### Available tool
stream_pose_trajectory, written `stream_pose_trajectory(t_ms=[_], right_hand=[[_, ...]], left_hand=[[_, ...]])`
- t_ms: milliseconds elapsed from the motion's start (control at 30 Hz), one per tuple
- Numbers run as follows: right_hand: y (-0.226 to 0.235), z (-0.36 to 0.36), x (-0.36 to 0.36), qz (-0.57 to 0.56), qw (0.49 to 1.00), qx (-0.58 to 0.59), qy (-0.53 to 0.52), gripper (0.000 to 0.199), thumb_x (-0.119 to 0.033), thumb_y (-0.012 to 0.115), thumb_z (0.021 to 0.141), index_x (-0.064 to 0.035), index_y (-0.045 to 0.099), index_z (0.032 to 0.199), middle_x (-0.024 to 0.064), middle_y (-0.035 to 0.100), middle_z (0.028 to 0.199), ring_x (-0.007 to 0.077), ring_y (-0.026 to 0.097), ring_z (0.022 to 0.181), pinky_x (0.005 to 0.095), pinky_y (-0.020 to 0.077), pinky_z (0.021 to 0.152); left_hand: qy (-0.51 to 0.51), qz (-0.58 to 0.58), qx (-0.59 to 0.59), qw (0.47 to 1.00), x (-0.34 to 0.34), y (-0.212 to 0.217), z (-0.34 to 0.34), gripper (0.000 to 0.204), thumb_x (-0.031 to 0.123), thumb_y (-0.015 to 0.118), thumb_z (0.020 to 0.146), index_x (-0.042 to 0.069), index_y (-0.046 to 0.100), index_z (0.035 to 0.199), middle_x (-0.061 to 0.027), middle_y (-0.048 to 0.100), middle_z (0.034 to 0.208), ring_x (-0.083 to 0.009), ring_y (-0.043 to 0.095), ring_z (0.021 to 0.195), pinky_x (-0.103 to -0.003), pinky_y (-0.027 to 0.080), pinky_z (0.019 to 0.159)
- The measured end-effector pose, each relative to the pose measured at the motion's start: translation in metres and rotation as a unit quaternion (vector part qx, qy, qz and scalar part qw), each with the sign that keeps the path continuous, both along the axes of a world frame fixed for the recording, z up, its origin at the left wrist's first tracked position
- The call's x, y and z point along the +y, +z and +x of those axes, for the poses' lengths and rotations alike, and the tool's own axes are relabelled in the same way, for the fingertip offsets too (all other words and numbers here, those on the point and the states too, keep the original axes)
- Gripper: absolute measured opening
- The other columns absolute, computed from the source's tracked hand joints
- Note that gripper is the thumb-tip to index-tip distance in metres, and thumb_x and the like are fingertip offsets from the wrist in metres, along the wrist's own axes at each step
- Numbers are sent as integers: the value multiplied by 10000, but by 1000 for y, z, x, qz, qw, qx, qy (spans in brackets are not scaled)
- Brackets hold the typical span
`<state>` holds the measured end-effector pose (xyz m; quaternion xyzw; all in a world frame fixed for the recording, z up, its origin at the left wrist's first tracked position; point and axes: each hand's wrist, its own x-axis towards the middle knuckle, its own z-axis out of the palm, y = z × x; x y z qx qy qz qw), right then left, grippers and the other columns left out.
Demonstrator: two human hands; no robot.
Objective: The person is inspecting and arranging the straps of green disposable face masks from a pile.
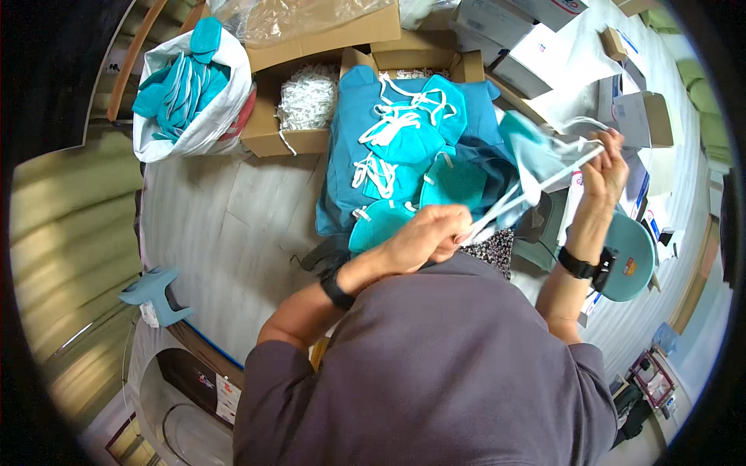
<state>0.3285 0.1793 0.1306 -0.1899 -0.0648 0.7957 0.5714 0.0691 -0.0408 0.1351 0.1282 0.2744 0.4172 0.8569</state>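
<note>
My left hand (439,233) is closed in a fist on white elastic straps (497,208) that run taut up to the right. The other end of the straps is in my right hand (606,167), raised and closed. Between the hands a teal face mask (522,133) with a pale inner side hangs on the straps, smeared by motion. In front of me several teal masks lie on a blue cloth (342,116); one mask (453,182) is near my left hand. White straps (395,128) lie looped over the masks farther back.
A white sack (233,70) of teal masks stands at the far left. Beside it, a cardboard box (260,116) holds a heap of white straps (309,97). White cartons (536,58) crowd the right, with a round teal stool (628,258) nearer. A blue-grey stool (155,293) stands at left.
</note>
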Motion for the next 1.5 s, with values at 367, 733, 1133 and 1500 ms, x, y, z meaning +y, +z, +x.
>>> stream_pose_trajectory(t_ms=[367, 733, 1133, 1500], right_hand=[[13, -97, -60, 159, 932, -319, 64, 246, -300, 512, 1019, -72, 558, 937, -21, 504, 675, 49, 360, 574, 212, 265, 509], [20, -61, -49, 246, 790, -530, 184, 109, -88, 643, 902, -50, 583, 819, -39, 502, 700, 17, 420, 627, 180, 318, 546], [34, -40, -34, 522, 545, -637, -155, 280, -62, 770, 788, -11, 518, 678, 67, 518, 610, 205, 508, 550, 294, 379, 515], [24, -32, -36, 335, 582, -741, -29, 213, -149, 600, 964, -18, 615, 796, 2, 524, 714, 68, 451, 620, 235, 340, 559]], left_hand=[[62, -66, -33, 995, 68, -18, -13, 180, 139, 461, 965, 17, 545, 861, 43, 361, 614, -34, 321, 498, -182, 262, 427], [7, 18, 49, 999, 110, -18, -59, 258, 125, 448, 891, -66, 602, 973, 64, 332, 547, -36, 252, 442, -198, 220, 394], [140, -72, 153, 976, 204, -51, -106, 239, 182, 452, 929, -27, 564, 958, -54, 516, 746, -127, 451, 605, -244, 416, 534], [231, -87, 402, 882, 277, -110, -129, 629, 335, 649, 874, 42, 463, 1398, -205, 592, 1211, -317, 624, 1045, -447, 554, 791]])
